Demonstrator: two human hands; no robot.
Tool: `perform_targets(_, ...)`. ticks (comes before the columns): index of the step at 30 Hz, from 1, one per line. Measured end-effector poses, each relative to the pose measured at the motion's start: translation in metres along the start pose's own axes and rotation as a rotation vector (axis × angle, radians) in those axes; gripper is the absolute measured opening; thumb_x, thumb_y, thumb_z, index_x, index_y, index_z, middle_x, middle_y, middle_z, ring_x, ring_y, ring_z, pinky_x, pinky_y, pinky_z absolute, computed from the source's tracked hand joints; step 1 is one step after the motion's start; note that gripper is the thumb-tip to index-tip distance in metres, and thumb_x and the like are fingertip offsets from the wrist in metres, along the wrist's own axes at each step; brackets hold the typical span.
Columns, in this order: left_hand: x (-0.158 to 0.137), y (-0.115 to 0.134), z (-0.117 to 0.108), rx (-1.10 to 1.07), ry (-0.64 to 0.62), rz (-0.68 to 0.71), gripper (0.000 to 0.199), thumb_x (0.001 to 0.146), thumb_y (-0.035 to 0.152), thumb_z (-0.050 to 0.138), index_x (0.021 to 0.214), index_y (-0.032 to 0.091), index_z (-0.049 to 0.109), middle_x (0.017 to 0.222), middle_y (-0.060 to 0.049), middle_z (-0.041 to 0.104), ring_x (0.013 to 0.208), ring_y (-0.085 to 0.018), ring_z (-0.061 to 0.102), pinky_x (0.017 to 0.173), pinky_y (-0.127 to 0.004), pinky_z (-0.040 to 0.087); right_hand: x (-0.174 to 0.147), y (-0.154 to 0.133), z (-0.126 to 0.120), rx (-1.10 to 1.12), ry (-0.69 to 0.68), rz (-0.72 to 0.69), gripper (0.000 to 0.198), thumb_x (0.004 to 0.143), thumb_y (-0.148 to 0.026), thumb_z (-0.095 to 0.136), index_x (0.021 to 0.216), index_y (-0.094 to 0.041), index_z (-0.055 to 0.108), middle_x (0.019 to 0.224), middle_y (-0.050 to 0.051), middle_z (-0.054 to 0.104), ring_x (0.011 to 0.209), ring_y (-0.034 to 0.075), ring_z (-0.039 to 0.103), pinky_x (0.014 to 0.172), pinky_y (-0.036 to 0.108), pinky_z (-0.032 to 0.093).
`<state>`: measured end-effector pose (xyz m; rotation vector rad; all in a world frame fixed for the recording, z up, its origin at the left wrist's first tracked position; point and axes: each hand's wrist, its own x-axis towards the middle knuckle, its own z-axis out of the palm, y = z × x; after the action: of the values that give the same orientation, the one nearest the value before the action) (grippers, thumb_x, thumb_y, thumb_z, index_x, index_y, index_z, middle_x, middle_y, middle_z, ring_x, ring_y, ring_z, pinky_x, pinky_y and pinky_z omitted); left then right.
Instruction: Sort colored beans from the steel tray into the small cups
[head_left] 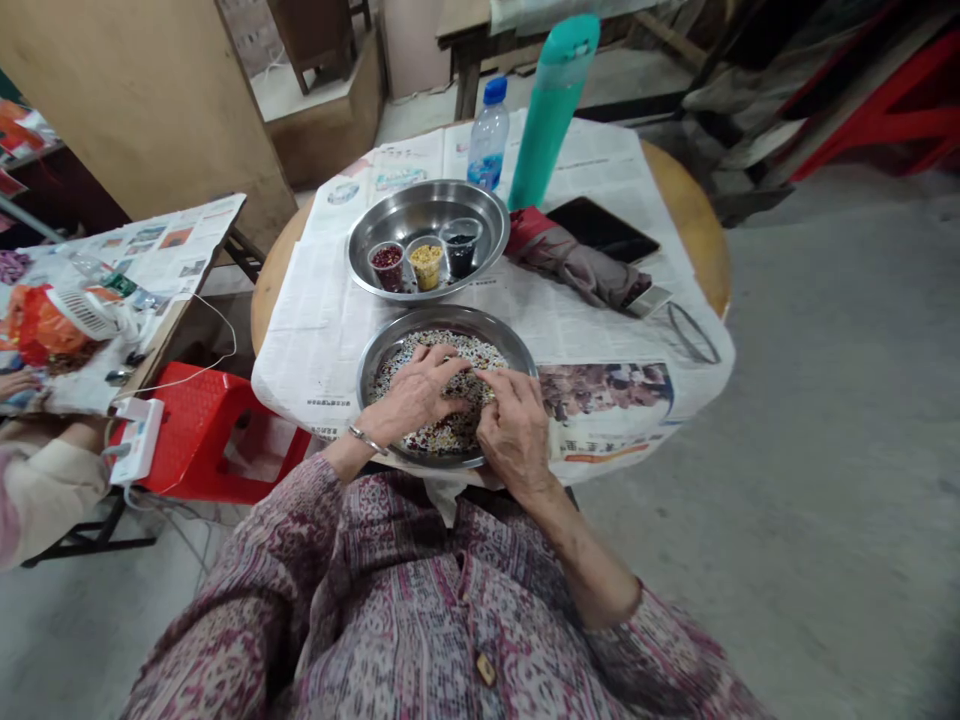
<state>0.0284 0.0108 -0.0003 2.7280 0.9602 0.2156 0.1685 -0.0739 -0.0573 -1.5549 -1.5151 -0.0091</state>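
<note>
In front of me a steel basin (373, 352) holds a layer of mixed small beads or grains (480, 350), white, yellow and dark. My left hand (424, 392), with a bracelet at the wrist, lies over them, palm down and fingers spread. At the basin's right side my right hand (517, 428) is bent, its fingers curled in toward the thumb near the left fingertips. Whatever it may pinch is too small to tell. Behind stands a second steel basin (420, 205) with three clear cups: a dark red one (388, 266), a yellow one (426, 264) and a black one (460, 250).
Newspaper (307, 320) covers the round table. A bottle (489, 135), a tall teal container (555, 110), a folded umbrella (577, 262) and a dark tablet-like slab (604, 228) stand or lie beyond. Leftward are a red stool (187, 430), a power strip (139, 440) and another person's arm.
</note>
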Motion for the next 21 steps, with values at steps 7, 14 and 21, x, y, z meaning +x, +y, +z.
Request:
perform_targets(7, -0.010, 0.004, 0.007, 0.060, -0.152, 0.031, 0.027, 0.091, 0.010, 0.051, 0.116, 0.017, 0.060, 0.117, -0.009, 0.055, 0.110, -0.022, 0.052, 0.103, -0.041, 0.046, -0.001, 0.001, 0.001, 0.062, -0.004, -0.018, 0.042, 0.083, -0.003, 0.039, 0.110, -0.020, 0.066, 0.107, 0.011, 0.065, 0.103, 0.024, 0.057, 0.096, 0.044, 0.049)
perform_targets(14, 0.000, -0.028, 0.011, 0.039, 0.067, -0.133, 0.040, 0.090, -0.001, 0.035, 0.114, 0.018, 0.061, 0.102, -0.007, 0.065, 0.097, -0.019, 0.060, 0.093, -0.035, 0.050, -0.002, 0.002, 0.004, 0.093, 0.006, 0.000, 0.039, 0.085, -0.004, 0.041, 0.108, -0.021, 0.067, 0.107, 0.010, 0.065, 0.104, 0.024, 0.060, 0.097, 0.044, 0.051)
perform_targets(21, 0.004, -0.042, 0.000, 0.118, 0.106, -0.203, 0.053, 0.088, 0.038, 0.069, 0.134, 0.019, 0.050, 0.136, -0.011, 0.053, 0.123, -0.029, 0.048, 0.105, -0.047, 0.045, -0.004, 0.004, 0.004, 0.126, 0.022, 0.014, 0.042, 0.086, -0.003, 0.038, 0.111, -0.022, 0.067, 0.111, 0.010, 0.064, 0.109, 0.022, 0.062, 0.097, 0.043, 0.054)
